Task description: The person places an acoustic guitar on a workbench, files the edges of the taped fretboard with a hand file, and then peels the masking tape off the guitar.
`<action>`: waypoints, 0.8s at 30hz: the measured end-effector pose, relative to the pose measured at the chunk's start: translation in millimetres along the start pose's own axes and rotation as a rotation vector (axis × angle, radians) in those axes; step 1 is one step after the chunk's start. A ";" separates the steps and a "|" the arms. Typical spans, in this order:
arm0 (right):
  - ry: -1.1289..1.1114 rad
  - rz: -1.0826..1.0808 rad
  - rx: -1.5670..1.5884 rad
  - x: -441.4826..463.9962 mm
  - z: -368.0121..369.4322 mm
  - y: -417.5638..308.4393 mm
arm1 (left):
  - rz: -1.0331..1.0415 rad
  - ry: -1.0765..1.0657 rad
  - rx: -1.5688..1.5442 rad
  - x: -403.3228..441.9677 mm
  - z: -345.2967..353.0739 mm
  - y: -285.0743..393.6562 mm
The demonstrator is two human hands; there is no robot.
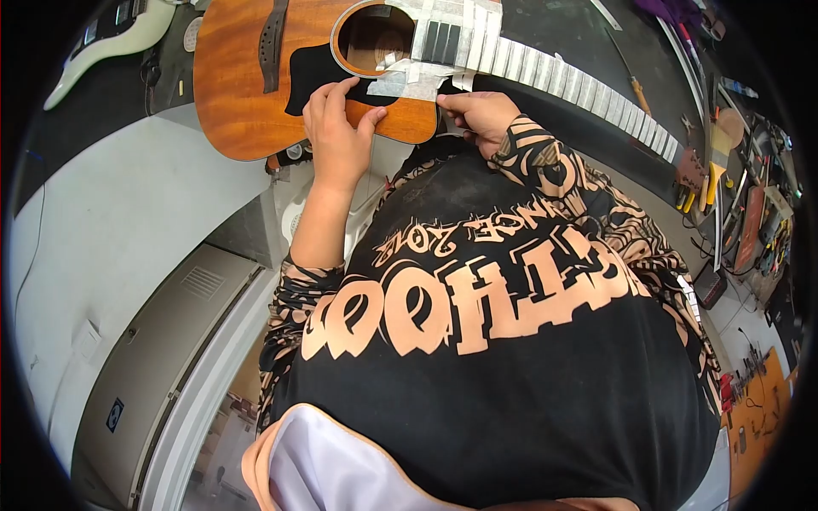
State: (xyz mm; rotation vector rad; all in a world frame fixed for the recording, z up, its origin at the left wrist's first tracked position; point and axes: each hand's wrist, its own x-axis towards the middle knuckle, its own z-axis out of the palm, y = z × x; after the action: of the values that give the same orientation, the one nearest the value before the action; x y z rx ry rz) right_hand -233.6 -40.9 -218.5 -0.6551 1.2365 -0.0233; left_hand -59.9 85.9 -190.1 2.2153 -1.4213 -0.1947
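An acoustic guitar (234, 89) with a brown wooden top lies across the bench in front of me. Masking tape (417, 85) covers the top beside the soundhole (358, 38), and more pale strips run along the fretboard (545, 77). My left hand (336, 132) rests on the guitar top by the black pickguard (313, 72), its fingers apart and holding nothing. At the body's edge near the neck, my right hand (484, 117) pinches the tape's edge between thumb and forefinger. Its other fingers are curled under.
A white guitar body (128, 51) lies at the far left of the dark bench. Right of the neck are a thin tool with a wooden handle (639, 94), a yellow-handled brush (718, 166) and many crowded hand tools (754, 213). A grey cabinet (162, 341) stands lower left.
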 end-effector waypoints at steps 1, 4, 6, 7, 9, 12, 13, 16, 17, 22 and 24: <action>-0.007 0.027 -0.001 -1.5 0.3 -2.3 | 0.001 -0.001 0.006 0.6 -0.1 0.3; -0.043 0.075 -0.029 5.8 -2.8 -2.0 | -0.018 -0.010 -0.004 0.9 -0.6 2.8; -0.052 0.078 -0.023 10.8 -0.5 -1.4 | -0.029 -0.008 -0.004 0.3 0.1 2.8; -0.058 0.078 -0.009 12.0 0.6 -1.3 | -0.031 -0.008 -0.004 0.4 0.4 2.5; -0.079 0.087 0.046 4.7 2.2 -6.4 | -0.034 -0.001 -0.006 0.0 0.6 2.1; -0.117 0.103 0.126 -3.8 2.6 -7.6 | -0.039 0.019 -0.018 1.8 0.2 1.5; -0.119 0.094 0.145 -6.0 2.1 -6.0 | -0.037 0.022 -0.029 1.2 -0.3 1.6; -0.121 0.074 0.194 -11.5 2.9 -2.9 | -0.033 0.027 -0.024 1.5 -0.8 0.9; -0.127 0.048 0.224 -13.2 3.6 -2.4 | -0.042 0.035 -0.027 1.5 -0.4 0.7; -0.112 -0.057 0.277 -15.1 11.8 -2.0 | -0.032 0.051 -0.026 0.3 -0.2 -0.1; -0.102 -0.040 0.291 -17.9 15.0 -6.3 | -0.044 0.055 -0.031 -0.1 -0.5 1.0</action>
State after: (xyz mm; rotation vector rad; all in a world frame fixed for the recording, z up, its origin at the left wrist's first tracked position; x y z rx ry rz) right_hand -224.7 -32.9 -197.5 -0.4223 1.0951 -0.1980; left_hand -60.5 85.9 -189.2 2.2108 -1.3320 -0.1682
